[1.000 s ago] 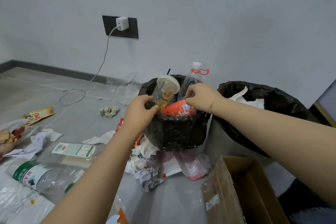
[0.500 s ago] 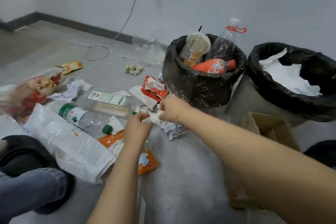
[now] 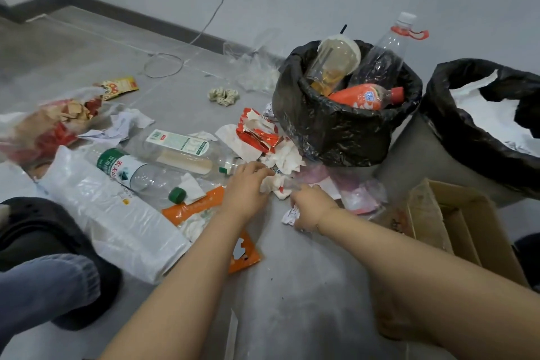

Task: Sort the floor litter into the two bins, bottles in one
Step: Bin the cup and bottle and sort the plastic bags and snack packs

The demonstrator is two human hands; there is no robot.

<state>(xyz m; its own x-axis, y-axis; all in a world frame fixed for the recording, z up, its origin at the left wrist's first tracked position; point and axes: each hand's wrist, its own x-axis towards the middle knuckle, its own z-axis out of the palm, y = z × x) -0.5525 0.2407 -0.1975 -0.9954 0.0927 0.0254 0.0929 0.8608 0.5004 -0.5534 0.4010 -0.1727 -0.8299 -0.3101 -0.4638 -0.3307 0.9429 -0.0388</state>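
Floor, left: two clear plastic bottles (image 3: 163, 164) lie unsorted among wrappers. Centre: left hand (image 3: 248, 190) grips crumpled white tissue (image 3: 270, 183); right hand (image 3: 311, 209) curls round a crumpled paper ball (image 3: 290, 215). Bottle bin, black-lined (image 3: 336, 128): holds cup, two bottles. Paper bin, black-lined (image 3: 467, 137): some white paper. Judged under half done.

Bottle bin (image 3: 336, 137): black liner, holds your orange bottle (image 3: 365, 96) lying tilted, clear bottle (image 3: 388, 50) upright, lidded cup (image 3: 333, 64) leaning. Second bin (image 3: 467, 137) just beside it, black liner, white paper (image 3: 491, 117) inside. On floor: two clear bottles, green-label (image 3: 131, 172) and white-label (image 3: 181, 152), lying side by side; crumpled tissues (image 3: 283, 158) at bottle bin's foot.
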